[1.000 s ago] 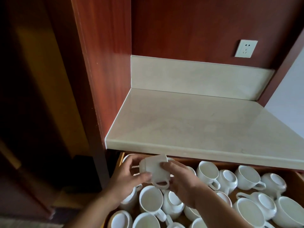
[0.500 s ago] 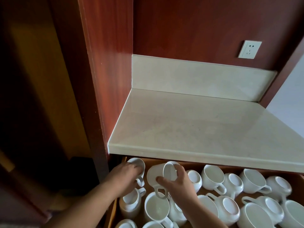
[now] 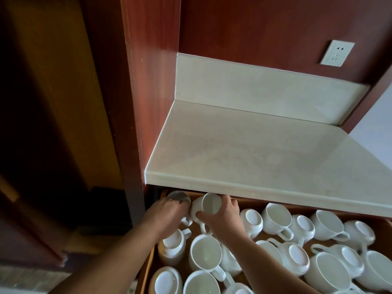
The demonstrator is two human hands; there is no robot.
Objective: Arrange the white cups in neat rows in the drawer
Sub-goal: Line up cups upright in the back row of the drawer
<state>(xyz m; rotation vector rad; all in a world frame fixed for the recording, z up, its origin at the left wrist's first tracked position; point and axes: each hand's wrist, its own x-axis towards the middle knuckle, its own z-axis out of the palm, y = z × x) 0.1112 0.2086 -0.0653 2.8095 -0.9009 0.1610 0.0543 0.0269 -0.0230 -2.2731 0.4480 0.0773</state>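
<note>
An open wooden drawer (image 3: 148,264) under the counter holds several white cups, some upright, some upside down, lying in no order. My right hand (image 3: 222,219) grips one white cup (image 3: 209,205) at the drawer's back left, its mouth tilted up and its handle toward me. My left hand (image 3: 167,217) rests on another cup (image 3: 178,196) in the back left corner, fingers curled over its rim. An upright cup (image 3: 204,252) and an upturned cup (image 3: 172,247) stand just in front of my hands.
A pale stone counter (image 3: 254,158) overhangs the drawer's back part and hides the cups there. A red-brown wood panel (image 3: 135,102) rises at the left. A white wall socket (image 3: 337,53) sits on the back wall. The cups at the right (image 3: 326,228) lie crowded together.
The cup in my right hand has turned from bottom-up to mouth-up and gone down toward the drawer's back left. My left hand let go of it and moved onto the corner cup.
</note>
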